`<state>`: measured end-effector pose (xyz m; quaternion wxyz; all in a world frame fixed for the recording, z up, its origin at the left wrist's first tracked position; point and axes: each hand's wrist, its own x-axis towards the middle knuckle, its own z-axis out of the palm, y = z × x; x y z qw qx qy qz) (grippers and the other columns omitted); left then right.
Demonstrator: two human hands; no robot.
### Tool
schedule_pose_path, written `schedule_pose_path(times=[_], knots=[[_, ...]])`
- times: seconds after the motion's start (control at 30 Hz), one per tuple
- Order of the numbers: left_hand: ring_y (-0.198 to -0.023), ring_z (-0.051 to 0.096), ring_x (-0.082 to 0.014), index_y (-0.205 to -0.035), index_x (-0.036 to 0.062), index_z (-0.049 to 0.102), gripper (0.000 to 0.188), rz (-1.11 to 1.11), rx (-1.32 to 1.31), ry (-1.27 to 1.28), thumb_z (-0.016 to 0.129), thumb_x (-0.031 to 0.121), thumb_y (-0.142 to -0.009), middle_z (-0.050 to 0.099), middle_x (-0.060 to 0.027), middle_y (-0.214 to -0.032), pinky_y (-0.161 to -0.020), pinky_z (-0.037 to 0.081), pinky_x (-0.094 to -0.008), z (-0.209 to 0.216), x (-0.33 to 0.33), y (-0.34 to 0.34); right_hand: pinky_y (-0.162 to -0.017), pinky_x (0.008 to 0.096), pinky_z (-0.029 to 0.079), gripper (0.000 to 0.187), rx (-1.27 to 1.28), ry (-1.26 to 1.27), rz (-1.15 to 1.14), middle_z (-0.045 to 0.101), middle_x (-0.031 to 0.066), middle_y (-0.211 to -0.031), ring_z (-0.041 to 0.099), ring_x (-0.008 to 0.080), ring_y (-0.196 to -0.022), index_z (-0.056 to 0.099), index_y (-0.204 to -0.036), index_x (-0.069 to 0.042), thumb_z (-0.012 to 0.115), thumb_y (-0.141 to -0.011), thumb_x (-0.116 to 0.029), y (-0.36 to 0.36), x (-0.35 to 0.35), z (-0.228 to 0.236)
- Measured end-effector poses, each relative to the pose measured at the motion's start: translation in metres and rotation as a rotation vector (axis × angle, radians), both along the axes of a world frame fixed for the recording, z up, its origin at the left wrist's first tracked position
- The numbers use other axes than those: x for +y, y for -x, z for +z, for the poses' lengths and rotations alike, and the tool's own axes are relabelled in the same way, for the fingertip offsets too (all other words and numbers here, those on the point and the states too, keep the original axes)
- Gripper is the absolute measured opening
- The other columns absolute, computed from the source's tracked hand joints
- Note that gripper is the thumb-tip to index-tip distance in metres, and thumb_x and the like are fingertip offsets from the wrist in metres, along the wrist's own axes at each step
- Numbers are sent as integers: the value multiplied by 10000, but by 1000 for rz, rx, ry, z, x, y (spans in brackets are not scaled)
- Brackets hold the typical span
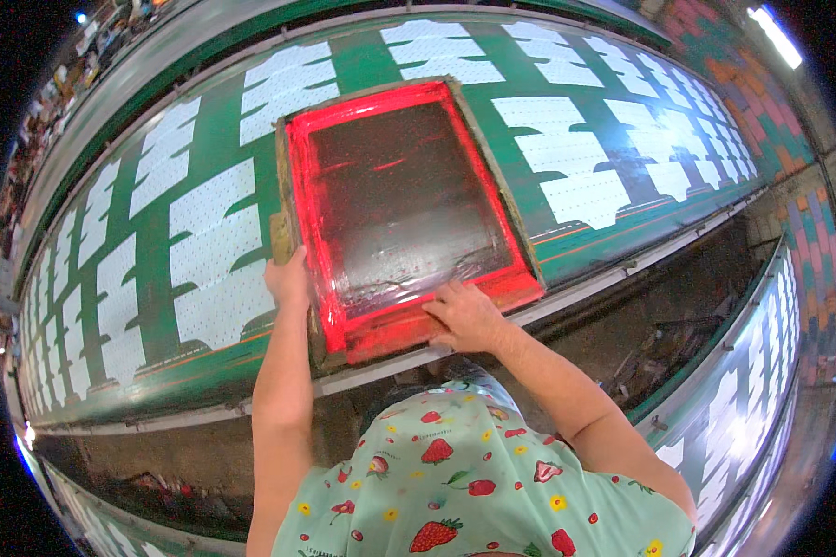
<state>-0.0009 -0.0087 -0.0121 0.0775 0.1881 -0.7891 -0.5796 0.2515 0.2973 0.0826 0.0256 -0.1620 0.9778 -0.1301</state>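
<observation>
A screen printing frame (409,200) lies tilted on the long green table, its border bright red and its mesh dark and glossy. My left hand (290,277) is closed on the frame's left side, just below a yellowish block (280,239) on that edge. My right hand (464,316) reaches over the near red border, fingers bent against it right of the middle. Part of its grip is hidden under the palm. White cut fabric pieces (571,172) with fine dots lie on both sides of the frame.
The green table (362,56) bears rows of white pieces and curves away both ways. A metal rail (604,278) runs along its near edge. Behind me stands another table with white pieces (729,399). Coloured paving (762,93) shows at the far right.
</observation>
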Motion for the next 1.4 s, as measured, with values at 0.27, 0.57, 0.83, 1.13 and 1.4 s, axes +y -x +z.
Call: schedule_pose_path(times=[0.27, 0.57, 0.83, 1.13, 1.4], knots=[[-901, 765, -275, -1200, -79, 728, 422, 0, -17, -255, 925, 56, -851, 801, -178, -1101, -827, 606, -416, 36, 8, 8, -1094, 523, 555, 541, 293, 144, -562, 767, 220, -1244, 704, 416, -1229, 757, -1348, -41, 815, -954, -407, 8, 112, -19], [-955, 756, -248, -1215, -86, 715, 443, -31, 73, -319, 936, 48, -854, 789, -164, -1154, -877, 593, -400, 94, 65, 15, -1155, 439, 524, 666, -57, 848, -1020, 695, 255, -1503, 675, 336, -1383, 590, -1571, 45, 810, -1034, -281, 2, 225, -58], [-992, 737, -239, -1216, -76, 709, 419, -4, 167, -327, 921, 36, -873, 781, -139, -1143, -929, 568, -386, 73, 262, -36, -1179, 484, 519, 695, 47, 780, -1076, 692, 283, -1463, 660, 421, -1372, 643, -1548, -46, 864, -964, -351, -17, 419, -72], [-974, 727, -221, -1199, -48, 726, 412, 40, 79, -296, 940, 35, -857, 784, -106, -1121, -913, 569, -383, 32, 455, -101, -1205, 448, 496, 700, 28, 942, -1168, 621, 243, -1579, 617, 349, -1442, 578, -1598, 4, 858, -986, -189, -73, 620, -80], [-988, 738, -201, -1215, -38, 710, 440, 14, 88, -246, 947, 53, -856, 799, -113, -1136, -938, 575, -360, 13, 518, -110, -1293, 459, 410, 679, 8, 970, -1107, 535, 236, -1674, 508, 359, -1555, 500, -1637, 60, 774, -1029, -64, -90, 683, -65]])
